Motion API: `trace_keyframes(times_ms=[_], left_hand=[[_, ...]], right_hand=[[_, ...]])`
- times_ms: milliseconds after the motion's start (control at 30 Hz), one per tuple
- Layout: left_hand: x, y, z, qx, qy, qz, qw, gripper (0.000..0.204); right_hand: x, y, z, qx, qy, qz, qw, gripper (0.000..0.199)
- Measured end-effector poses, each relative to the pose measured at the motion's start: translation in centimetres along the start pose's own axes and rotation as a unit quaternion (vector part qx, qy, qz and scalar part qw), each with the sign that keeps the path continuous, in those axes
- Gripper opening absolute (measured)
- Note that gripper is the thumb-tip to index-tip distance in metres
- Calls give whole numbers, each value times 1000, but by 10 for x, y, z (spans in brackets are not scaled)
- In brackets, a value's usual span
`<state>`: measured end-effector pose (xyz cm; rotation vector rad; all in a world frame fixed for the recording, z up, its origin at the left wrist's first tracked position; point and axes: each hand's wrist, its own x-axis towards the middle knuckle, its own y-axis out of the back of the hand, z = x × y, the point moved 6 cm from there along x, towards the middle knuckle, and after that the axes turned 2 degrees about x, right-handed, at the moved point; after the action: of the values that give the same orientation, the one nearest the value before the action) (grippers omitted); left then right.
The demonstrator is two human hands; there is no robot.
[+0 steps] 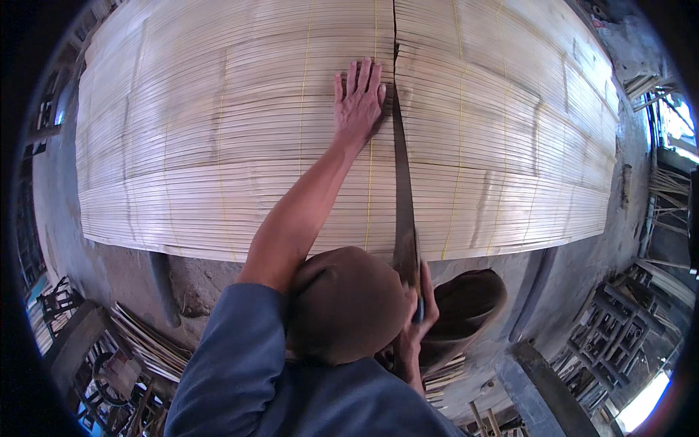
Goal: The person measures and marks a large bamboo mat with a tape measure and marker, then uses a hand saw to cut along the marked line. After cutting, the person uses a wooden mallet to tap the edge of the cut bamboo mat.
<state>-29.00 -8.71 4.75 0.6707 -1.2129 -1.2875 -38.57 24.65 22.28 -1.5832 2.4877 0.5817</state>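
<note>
While left hand [358,102] lies flat, fingers spread, pinning the light, flexible bamboo-slat mat [218,138], right hand [416,309] is clamped on the saw's [402,189] handle

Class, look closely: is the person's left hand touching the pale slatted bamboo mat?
Touching. The head view shows the left hand pressed flat, fingers spread, on the pale slatted bamboo mat.

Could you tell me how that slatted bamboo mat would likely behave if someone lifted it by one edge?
The bamboo mat would probably flex and roll across its thin slats, which only the yellow strings join. Along the slats it likely stays stiff. It looks light for its size.
</note>
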Motion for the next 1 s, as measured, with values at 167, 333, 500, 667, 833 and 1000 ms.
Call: trace_keyframes(times_ms=[167,333,500,667,833,1000], left_hand=[[4,6,18,-14,-15,-13,1000,51],[7,-7,23,-26,-10,-41,999,52],[1,4,6,-9,1,-23,1000,51],[4,7,23,-53,-20,-14,998,50],[6,-9,10,-24,-4,-34,999,50],[4,5,14,-7,8,-26,1000,51]], right_hand=[[160,-63,-13,67,9,26,997,43],[81,-27,9,3,-4,18,1000,45],[-11,6,1,-56,2,32,998,44],[154,-60,-19,-32,76,53,995,44],[79,-31,17,-15,-24,17,999,44],[-35,17,-5,-99,41,16,994,48]])
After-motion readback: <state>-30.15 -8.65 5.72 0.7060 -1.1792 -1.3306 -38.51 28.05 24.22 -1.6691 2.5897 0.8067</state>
